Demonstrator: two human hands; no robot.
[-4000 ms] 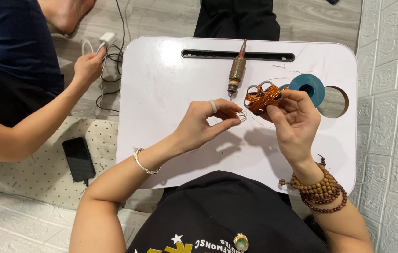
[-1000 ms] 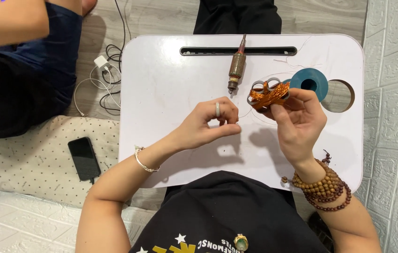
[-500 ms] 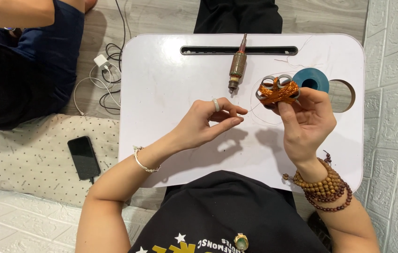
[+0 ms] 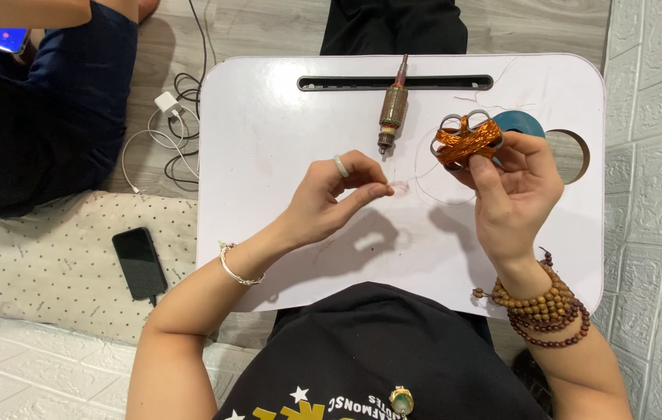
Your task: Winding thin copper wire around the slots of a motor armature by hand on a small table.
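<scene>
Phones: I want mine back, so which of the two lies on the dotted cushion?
The dark phone, screen off, lies on the dotted cushion. The other phone, its screen lit, sits with the neighbouring person.

The person wears a black short-sleeved T-shirt (image 4: 381,350) with white stars and yellow lettering printed on the chest, and a small round pendant (image 4: 402,400) with a pale green stone in a gold-coloured setting. The left hand (image 4: 333,194) carries a plain silver ring (image 4: 340,166), its wrist a thin silver bangle (image 4: 235,267). The right hand (image 4: 514,194) has several strands of brown wooden beads (image 4: 542,307) around its wrist.
</scene>
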